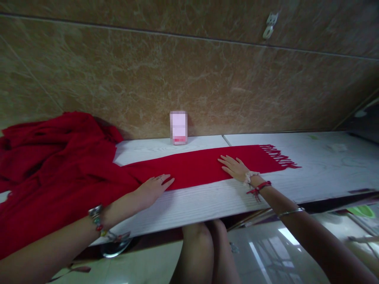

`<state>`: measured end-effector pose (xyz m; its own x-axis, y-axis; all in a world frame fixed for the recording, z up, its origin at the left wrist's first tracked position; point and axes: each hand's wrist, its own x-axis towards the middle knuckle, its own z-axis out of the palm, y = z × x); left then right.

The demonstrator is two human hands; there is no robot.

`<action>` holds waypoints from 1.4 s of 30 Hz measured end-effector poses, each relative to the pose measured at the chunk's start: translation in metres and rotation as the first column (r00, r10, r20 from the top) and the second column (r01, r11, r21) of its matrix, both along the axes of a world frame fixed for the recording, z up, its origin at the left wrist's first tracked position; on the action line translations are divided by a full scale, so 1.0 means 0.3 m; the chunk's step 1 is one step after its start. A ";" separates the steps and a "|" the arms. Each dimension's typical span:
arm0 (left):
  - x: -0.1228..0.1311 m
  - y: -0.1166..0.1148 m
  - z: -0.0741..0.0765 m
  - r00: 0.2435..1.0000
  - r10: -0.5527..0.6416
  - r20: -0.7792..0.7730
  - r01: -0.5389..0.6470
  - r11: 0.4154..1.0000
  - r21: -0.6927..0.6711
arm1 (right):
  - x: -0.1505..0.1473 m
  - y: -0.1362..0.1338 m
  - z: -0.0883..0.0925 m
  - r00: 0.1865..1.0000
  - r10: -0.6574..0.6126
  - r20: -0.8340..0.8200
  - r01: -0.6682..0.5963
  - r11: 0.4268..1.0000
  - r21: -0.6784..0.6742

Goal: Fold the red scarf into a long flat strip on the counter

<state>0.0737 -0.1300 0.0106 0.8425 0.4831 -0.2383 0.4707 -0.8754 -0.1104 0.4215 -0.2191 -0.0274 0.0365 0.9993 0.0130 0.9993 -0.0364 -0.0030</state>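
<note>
A red scarf (195, 169) lies stretched along the white wood-grain table (183, 211), its fringed end to the right. My right hand (233, 166) rests flat on the scarf with fingers spread, a short way left of the fringe. Near the scarf's front edge, my left hand (155, 188) lies with its fingers extended on the cloth. Neither hand grips anything. Towards the left, the scarf runs into a large loose heap of red fabric (59, 157), bunched and folded, part of it hanging over the table's front.
A phone-like upright object (179, 128), its face pixelated, leans against the brown marbled wall (142, 75) behind the table. A small white hook (270, 25) is fixed higher on the wall. Below the front edge are my knees (201, 244) and a green basin (363, 211) at right.
</note>
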 end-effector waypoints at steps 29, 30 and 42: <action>0.277 0.066 -0.076 0.940 0.133 0.316 -0.153 0.987 0.041 | -0.276 0.216 0.058 0.991 0.062 -0.118 -0.067 0.997 -0.039; 0.277 0.061 -0.072 0.941 0.098 0.324 -0.126 0.990 0.065 | -0.282 0.219 0.044 0.993 0.050 -0.111 -0.057 0.996 -0.063; 0.179 0.067 0.007 0.935 -0.241 0.261 0.268 0.961 -0.070 | -0.268 0.206 0.020 0.992 0.088 -0.095 -0.095 0.992 -0.077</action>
<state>0.1274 -0.1099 0.0128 0.9725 0.2287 -0.0434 0.2315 -0.9697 0.0775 0.3412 -0.1573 -0.0214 -0.0576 0.9961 -0.0675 0.9942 0.0511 -0.0949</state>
